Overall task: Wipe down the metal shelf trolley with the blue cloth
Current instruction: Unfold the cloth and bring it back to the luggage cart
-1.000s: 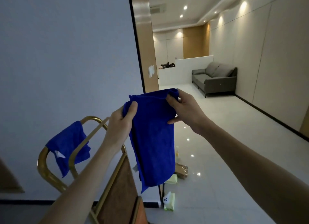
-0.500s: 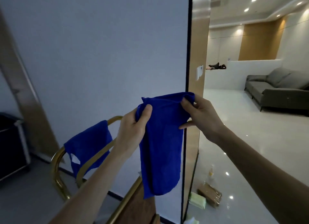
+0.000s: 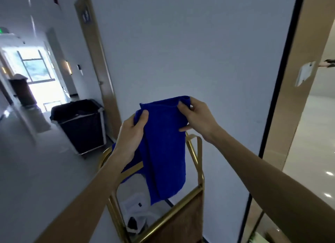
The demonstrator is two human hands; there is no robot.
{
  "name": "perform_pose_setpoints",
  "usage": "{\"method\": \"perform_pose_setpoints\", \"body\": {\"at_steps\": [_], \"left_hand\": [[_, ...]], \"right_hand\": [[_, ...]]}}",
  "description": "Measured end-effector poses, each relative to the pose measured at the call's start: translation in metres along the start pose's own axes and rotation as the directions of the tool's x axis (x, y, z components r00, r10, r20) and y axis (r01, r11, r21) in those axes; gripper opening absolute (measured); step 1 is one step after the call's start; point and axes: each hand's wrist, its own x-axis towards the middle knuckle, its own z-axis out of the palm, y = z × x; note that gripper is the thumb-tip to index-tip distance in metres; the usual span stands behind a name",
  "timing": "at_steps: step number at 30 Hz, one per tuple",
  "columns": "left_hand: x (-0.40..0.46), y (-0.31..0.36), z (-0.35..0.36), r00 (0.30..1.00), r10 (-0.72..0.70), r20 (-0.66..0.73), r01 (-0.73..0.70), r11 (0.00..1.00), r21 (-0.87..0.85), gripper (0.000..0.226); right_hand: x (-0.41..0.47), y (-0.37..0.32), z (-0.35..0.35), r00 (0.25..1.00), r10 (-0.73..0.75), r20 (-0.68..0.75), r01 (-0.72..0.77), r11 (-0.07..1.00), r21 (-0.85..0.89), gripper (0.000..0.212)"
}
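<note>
At the far left, a dark laundry bin (image 3: pixel 81 126) is seen standing in the corridor against the wall, well apart from the work. Nearer the middle, the left hand (image 3: pixel 133 132) is closed on the upper left edge of the blue cloth (image 3: pixel 164 152), which is pinched between the thumb and curled fingers. The cloth is held up in the air, hanging in loose folds above the gold-coloured metal shelf trolley (image 3: pixel 196 159), and no rail is yet touched by it. A second blue cloth (image 3: pixel 126 177) is partly seen behind the left forearm, draped over the trolley's handle. To the right, the upper right corner of the held cloth is gripped by the right hand (image 3: pixel 197 117), fingers curled over the hem. The step in hand appears to be preparing the cloth. It would be done well if the cloth were folded into a flat pad, so that a clean, even face can be pressed along each rail and loose ends are not dragged.
</note>
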Motion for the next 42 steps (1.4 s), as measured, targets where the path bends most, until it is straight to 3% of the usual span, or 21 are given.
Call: {"method": "perform_pose_setpoints", "body": {"at_steps": [7,10,13,17,20,22,24,29,33,37,42], "left_hand": [[0.02,-0.027,-0.01,0.965,-0.096,-0.242,0.114,0.991,0.063,0.029],[0.02,-0.038,-0.013,0.956,-0.043,-0.289,0.111,0.969,0.222,0.026],[0.017,-0.049,-0.014,0.969,0.02,-0.246,0.08,0.917,0.39,0.016],[0.012,-0.059,-0.017,0.992,0.039,-0.12,0.05,0.754,0.655,0.023],[0.006,-0.062,-0.019,0.998,0.011,-0.065,0.047,0.588,0.808,0.035],[0.002,-0.062,-0.019,0.998,-0.018,-0.054,0.055,0.533,0.844,0.037],[-0.002,-0.063,-0.019,0.997,-0.059,-0.047,0.07,0.495,0.866,0.034],[-0.014,-0.063,-0.012,0.978,-0.206,-0.037,0.13,0.462,0.877,0.032],[-0.033,-0.059,0.007,0.992,-0.118,-0.04,0.1,0.564,0.819,0.034],[-0.046,-0.062,0.014,0.996,-0.032,-0.077,0.083,0.493,0.866,0.029],[-0.058,-0.059,0.021,0.983,0.117,-0.141,0.068,0.484,0.873,0.022]], "right_hand": [[0.049,0.031,0.025,0.968,0.052,0.244,-0.05,0.999,-0.012,0.02],[0.058,0.047,0.023,0.925,0.088,0.369,-0.085,0.996,-0.022,0.018],[0.064,0.066,0.014,0.856,0.108,0.506,-0.076,0.994,-0.084,0.017],[0.069,0.086,0.005,0.758,0.069,0.649,0.211,0.915,-0.344,0.01],[0.071,0.093,0.002,0.638,-0.009,0.77,0.388,0.867,-0.312,0.014],[0.072,0.093,0.003,0.59,-0.018,0.807,0.396,0.878,-0.269,0.02],[0.075,0.094,0.006,0.592,-0.013,0.806,0.398,0.874,-0.278,0.021],[0.079,0.105,0.01,0.594,0.017,0.804,0.532,0.742,-0.408,0.023],[0.072,0.118,0.011,0.631,0.094,0.77,0.461,0.753,-0.47,0.034],[0.063,0.124,0.005,0.695,-0.071,0.715,0.455,0.813,-0.363,0.025],[0.047,0.124,-0.002,0.676,-0.034,0.736,0.54,0.703,-0.463,0.037]]}}
